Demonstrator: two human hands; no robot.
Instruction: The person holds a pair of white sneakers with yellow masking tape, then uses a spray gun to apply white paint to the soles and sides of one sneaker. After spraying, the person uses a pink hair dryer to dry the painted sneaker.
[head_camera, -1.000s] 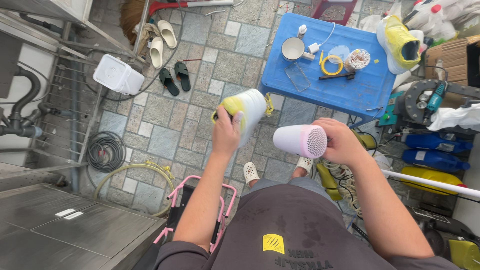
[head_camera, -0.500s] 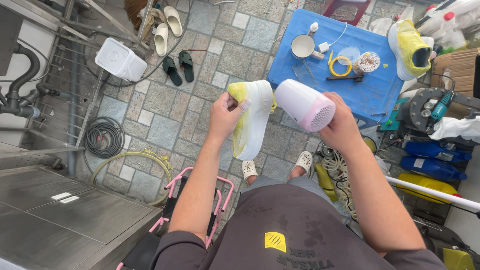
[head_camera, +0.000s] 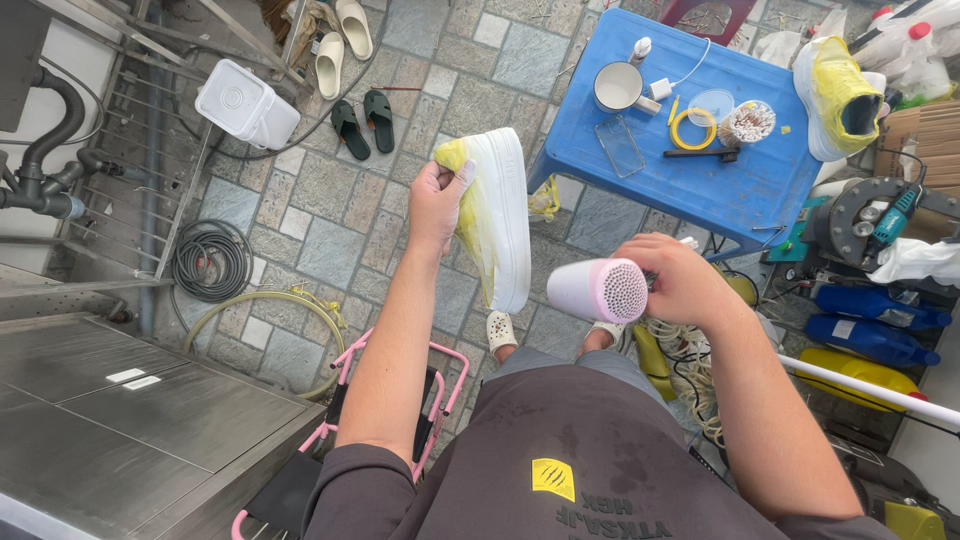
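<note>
My left hand (head_camera: 437, 200) grips a yellow and white thick-soled shoe (head_camera: 495, 215) by its heel end, held on its side with the white sole facing right. My right hand (head_camera: 675, 282) holds a pink and white hair dryer (head_camera: 596, 290) just right of and below the shoe, its round grille facing toward me. The matching yellow shoe (head_camera: 842, 95) rests at the far right edge of a blue plastic table (head_camera: 700, 190).
On the blue table stand a white mug (head_camera: 618, 86), a roll of yellow tape (head_camera: 693, 129), a clear phone case (head_camera: 620, 146) and a cup of swabs (head_camera: 746, 122). Sandals (head_camera: 362, 120), a white box (head_camera: 246, 103), a coiled hose (head_camera: 210, 262), a pink stool (head_camera: 390, 420) and a steel counter (head_camera: 130, 420) surround me.
The shoe has turned from pointing down to lying on its side with the sole facing right. The hair dryer has dropped lower and swung its grille toward me.
</note>
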